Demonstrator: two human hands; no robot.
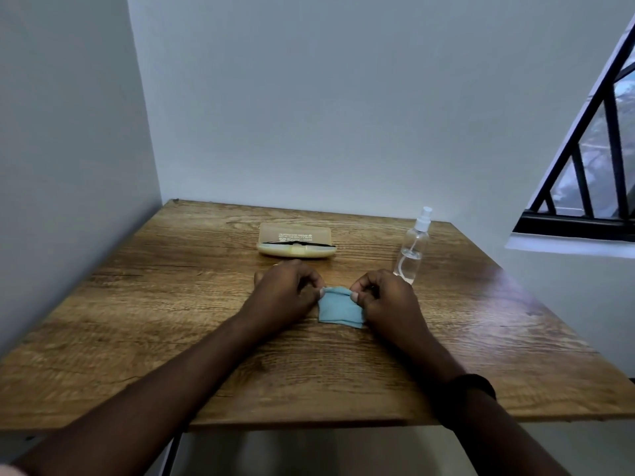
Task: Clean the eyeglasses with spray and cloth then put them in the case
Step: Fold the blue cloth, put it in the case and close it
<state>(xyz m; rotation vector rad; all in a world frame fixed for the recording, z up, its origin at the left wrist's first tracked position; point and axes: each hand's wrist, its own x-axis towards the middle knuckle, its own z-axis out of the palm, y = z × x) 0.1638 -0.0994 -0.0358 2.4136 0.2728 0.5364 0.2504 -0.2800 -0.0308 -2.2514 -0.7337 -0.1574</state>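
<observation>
Two bare hands meet over a small blue cloth [339, 309] at the middle of a wooden table [171, 321] set into the corner of a pale-walled room. The left hand [287, 292] pinches the cloth's far left corner between thumb and fingertips, and the right hand [385, 297] does the same at the far right corner, so both are closed on the fabric. The far edge of the cloth is lifted slightly between them, while its near edge lies flat on the wood. A dark band [472, 389] circles the right wrist.

Beyond the hands, toward the wall, a translucent yellowish case [295, 243] rests open on the table, its lid tilted back with pale lettering on it. The black-framed eyeglasses [299, 242] lie folded inside it, showing as a thin dark line across the lower half. To the right of the case and just beyond the right hand stands a clear spray bottle [412, 249], upright, with a white nozzle and a little liquid at the bottom. A window with black bars [591, 159] opens in the wall at the far right.
</observation>
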